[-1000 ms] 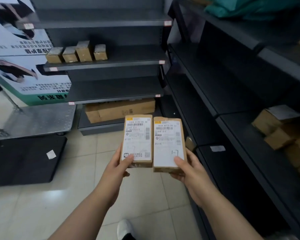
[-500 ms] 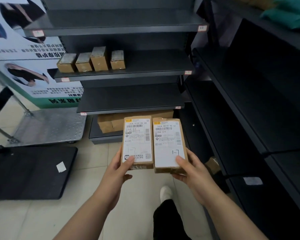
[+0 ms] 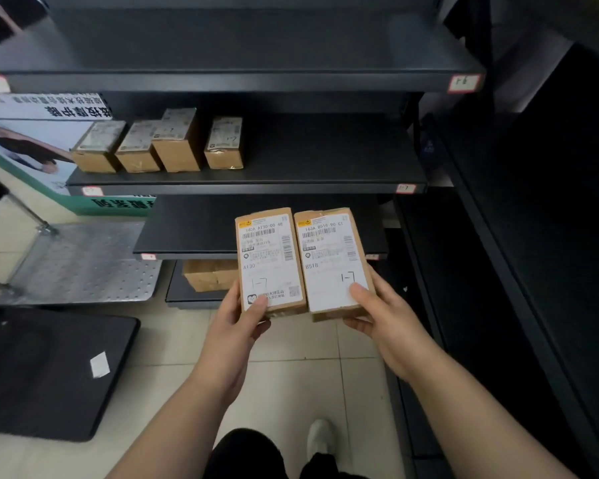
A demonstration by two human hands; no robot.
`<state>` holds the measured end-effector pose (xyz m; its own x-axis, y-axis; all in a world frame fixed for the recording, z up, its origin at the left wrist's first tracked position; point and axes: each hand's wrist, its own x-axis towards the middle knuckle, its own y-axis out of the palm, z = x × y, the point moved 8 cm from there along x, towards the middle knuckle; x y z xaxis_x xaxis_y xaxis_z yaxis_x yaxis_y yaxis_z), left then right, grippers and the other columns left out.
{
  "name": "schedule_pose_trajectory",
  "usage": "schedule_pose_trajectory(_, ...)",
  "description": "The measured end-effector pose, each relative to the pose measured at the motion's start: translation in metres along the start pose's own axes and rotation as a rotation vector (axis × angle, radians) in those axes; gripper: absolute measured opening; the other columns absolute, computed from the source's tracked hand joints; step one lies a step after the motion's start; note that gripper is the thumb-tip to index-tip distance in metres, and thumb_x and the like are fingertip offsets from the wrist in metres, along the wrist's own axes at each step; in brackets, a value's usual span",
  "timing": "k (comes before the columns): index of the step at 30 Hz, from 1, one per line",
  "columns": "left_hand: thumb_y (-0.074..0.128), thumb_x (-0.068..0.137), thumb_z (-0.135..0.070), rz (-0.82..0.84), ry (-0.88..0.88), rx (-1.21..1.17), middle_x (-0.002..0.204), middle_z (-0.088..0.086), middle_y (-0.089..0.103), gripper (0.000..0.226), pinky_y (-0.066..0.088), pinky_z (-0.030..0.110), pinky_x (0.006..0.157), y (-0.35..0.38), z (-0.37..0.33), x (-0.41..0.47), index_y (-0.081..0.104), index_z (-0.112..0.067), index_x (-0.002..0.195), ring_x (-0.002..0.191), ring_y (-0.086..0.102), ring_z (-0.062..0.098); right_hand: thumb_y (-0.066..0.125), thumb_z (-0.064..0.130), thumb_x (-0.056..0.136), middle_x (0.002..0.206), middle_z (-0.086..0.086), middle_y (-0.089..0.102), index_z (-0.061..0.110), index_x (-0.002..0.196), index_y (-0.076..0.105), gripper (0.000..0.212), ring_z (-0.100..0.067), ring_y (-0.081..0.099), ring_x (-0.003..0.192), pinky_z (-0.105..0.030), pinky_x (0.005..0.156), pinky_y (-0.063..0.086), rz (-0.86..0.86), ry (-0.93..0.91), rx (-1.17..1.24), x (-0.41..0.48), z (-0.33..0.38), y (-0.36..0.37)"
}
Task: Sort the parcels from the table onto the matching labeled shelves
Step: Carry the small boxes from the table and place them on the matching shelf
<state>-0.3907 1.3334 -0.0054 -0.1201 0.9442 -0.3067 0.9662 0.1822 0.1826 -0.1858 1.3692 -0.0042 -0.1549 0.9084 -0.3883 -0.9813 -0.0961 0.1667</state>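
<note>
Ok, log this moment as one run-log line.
left hand: holds parcel A130 | right hand: holds parcel B518 | second shelf: four parcels | placed: neither yet

Parcel depot: labelled shelves (image 3: pixel 246 179) of parcels (image 3: pixel 159 143)

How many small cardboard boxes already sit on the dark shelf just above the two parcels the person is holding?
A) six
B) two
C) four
C: four small brown cardboard boxes stand in a row at the left end of the dark metal shelf.
</note>
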Motion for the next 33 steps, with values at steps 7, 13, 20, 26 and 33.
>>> schedule_pose_trajectory(7, 0.062, 0.081, -0.024, -0.104, -0.03, -0.097, 0.116, 0.001, 0.068, 0.048, 0.049, 0.031, 0.085, -0.014, -0.017, 0.098, 0.051, -0.018, 0.127, 0.107, 0.064, 0.017, 0.059, 0.02, 0.091, 0.119, 0.0, 0.065, 0.024, 0.124, 0.047, 0.036, -0.017, 0.064, 0.106, -0.037, 0.088, 0.053, -0.123, 0.023, 0.059, 0.093, 0.025, 0.006)
schedule_pose_trajectory(13, 0.065, 0.082, -0.025, -0.063, -0.093, -0.062, 0.114, 0.002, 0.069, 0.05, 0.053, 0.03, 0.083, -0.036, -0.036, 0.198, 0.05, -0.021, 0.13, 0.104, 0.066, 0.016, 0.067, 0.034, 0.076, 0.117, -0.003, 0.066, 0.022, 0.13, 0.048, 0.058, -0.019, 0.065, 0.105, -0.035, 0.083, 0.054, -0.208, 0.018, 0.123, 0.175, 0.038, 0.028)
schedule_pose_trajectory(20, 0.064, 0.088, -0.022, -0.057, -0.169, -0.034, 0.107, 0.004, 0.071, 0.041, 0.054, 0.028, 0.078, -0.05, -0.048, 0.282, 0.054, -0.016, 0.127, 0.098, 0.068, 0.017, 0.063, 0.03, 0.087, 0.112, -0.003, 0.069, 0.018, 0.12, 0.055, 0.037, -0.019, 0.067, 0.1, -0.031, 0.078, 0.053, -0.344, 0.037, 0.156, 0.241, 0.049, 0.03)
schedule_pose_trajectory(26, 0.062, 0.089, -0.022, -0.037, -0.27, -0.066, 0.116, 0.007, 0.066, 0.047, 0.051, 0.034, 0.094, -0.04, -0.044, 0.312, 0.045, -0.018, 0.133, 0.105, 0.065, 0.019, 0.059, 0.033, 0.09, 0.109, -0.004, 0.068, 0.022, 0.104, 0.058, 0.018, -0.016, 0.066, 0.1, -0.027, 0.077, 0.053, -0.366, 0.092, 0.145, 0.276, 0.052, 0.03)
schedule_pose_trajectory(33, 0.062, 0.087, -0.037, -0.019, -0.264, 0.048, 0.123, 0.007, 0.061, 0.066, 0.048, 0.039, 0.099, -0.03, -0.037, 0.339, 0.032, -0.021, 0.144, 0.111, 0.062, 0.021, 0.055, 0.026, 0.094, 0.105, 0.0, 0.068, 0.019, 0.103, 0.059, 0.012, -0.006, 0.066, 0.096, -0.026, 0.091, 0.05, -0.427, 0.047, 0.175, 0.299, 0.064, 0.022)
